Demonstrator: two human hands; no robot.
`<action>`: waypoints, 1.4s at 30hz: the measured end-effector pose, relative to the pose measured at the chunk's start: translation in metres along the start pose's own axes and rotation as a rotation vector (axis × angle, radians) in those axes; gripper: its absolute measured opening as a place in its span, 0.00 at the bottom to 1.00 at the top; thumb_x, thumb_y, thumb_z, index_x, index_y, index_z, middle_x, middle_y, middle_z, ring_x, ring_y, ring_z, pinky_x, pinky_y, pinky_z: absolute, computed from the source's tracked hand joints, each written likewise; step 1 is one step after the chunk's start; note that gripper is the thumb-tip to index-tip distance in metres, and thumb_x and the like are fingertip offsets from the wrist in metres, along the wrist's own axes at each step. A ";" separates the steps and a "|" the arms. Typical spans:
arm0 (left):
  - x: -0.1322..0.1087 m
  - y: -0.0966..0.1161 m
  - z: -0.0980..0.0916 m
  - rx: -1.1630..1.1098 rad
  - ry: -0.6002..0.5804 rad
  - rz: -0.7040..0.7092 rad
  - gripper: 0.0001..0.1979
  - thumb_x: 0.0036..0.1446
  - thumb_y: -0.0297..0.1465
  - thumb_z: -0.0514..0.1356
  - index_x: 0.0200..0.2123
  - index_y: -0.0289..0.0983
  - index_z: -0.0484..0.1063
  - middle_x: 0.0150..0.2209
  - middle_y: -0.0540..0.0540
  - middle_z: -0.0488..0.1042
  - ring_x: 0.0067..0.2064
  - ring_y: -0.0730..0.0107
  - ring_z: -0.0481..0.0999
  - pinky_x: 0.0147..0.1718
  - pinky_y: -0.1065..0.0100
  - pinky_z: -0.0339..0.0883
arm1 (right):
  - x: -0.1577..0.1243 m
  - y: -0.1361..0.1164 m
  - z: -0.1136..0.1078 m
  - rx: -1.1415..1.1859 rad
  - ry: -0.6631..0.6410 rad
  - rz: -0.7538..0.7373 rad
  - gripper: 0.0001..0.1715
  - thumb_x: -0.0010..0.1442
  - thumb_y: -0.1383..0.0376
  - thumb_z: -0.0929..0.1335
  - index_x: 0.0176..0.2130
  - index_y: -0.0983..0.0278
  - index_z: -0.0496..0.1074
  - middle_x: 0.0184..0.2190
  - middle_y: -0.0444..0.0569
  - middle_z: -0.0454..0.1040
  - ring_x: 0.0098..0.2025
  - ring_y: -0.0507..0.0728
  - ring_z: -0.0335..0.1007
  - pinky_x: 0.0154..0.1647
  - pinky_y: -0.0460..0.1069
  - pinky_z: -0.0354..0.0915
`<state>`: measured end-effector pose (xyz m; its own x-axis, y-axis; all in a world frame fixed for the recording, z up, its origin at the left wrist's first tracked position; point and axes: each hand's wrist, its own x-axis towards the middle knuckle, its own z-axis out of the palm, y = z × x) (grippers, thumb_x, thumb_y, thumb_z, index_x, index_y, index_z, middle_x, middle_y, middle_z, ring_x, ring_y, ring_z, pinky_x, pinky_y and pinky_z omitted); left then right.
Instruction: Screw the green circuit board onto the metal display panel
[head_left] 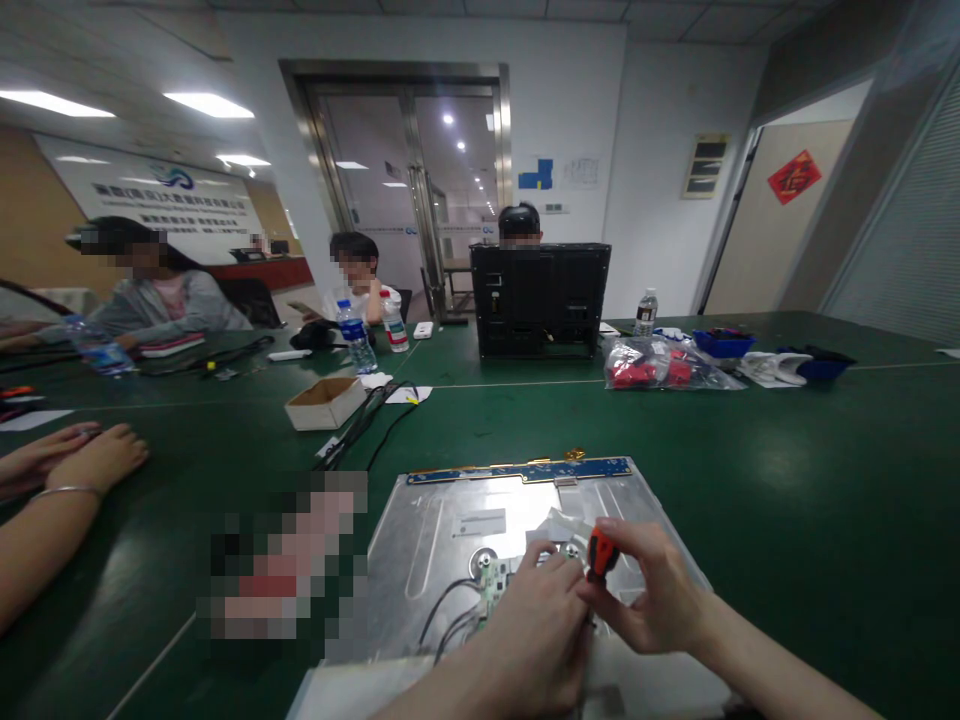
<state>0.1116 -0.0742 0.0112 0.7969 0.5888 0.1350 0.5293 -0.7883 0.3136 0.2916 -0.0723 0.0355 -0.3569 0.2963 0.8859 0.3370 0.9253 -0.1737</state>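
A metal-backed display panel (420,590) lies flat on the table before me, with a blue circuit strip (517,471) along its far edge. My right hand (660,590) pinches the handle of a short red-and-black screwdriver (601,555) between thumb and forefinger, upright above the panel. The screwdriver's tip is hidden behind my left hand (544,610). My left hand has its fingers curled down at a small green circuit board (493,582); what they grip, if anything, is hidden. Black cables (442,615) run from the board's left side.
An open cardboard box (324,404) and black cables (371,420) lie beyond the panel's left corner. Another person's hands (97,460) rest at the left. Farther back stand bottles (356,337), a black monitor-like frame (540,300) and a plastic bag with red items (667,365).
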 end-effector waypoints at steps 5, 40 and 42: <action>0.000 -0.001 0.001 0.005 -0.005 0.002 0.12 0.57 0.30 0.60 0.45 0.35 0.73 0.49 0.40 0.78 0.52 0.53 0.76 0.62 0.51 0.57 | -0.004 0.001 0.000 -0.002 -0.016 -0.001 0.35 0.63 0.74 0.62 0.67 0.66 0.54 0.31 0.48 0.79 0.24 0.54 0.74 0.22 0.47 0.71; -0.001 -0.003 0.004 0.010 0.064 0.026 0.12 0.54 0.28 0.60 0.44 0.36 0.71 0.46 0.41 0.79 0.49 0.55 0.77 0.60 0.53 0.58 | -0.005 0.001 0.001 -0.015 -0.020 0.015 0.35 0.64 0.72 0.62 0.68 0.65 0.52 0.31 0.46 0.76 0.23 0.54 0.72 0.23 0.47 0.71; -0.001 -0.002 0.004 0.003 0.057 0.021 0.12 0.54 0.28 0.60 0.43 0.37 0.71 0.45 0.41 0.79 0.48 0.55 0.77 0.61 0.53 0.57 | -0.006 0.002 0.002 0.003 -0.010 0.031 0.37 0.62 0.74 0.63 0.68 0.65 0.53 0.32 0.47 0.76 0.24 0.54 0.72 0.24 0.48 0.73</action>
<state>0.1106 -0.0740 0.0064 0.7898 0.5816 0.1948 0.5139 -0.8009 0.3073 0.2932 -0.0720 0.0288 -0.3551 0.3277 0.8755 0.3453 0.9163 -0.2029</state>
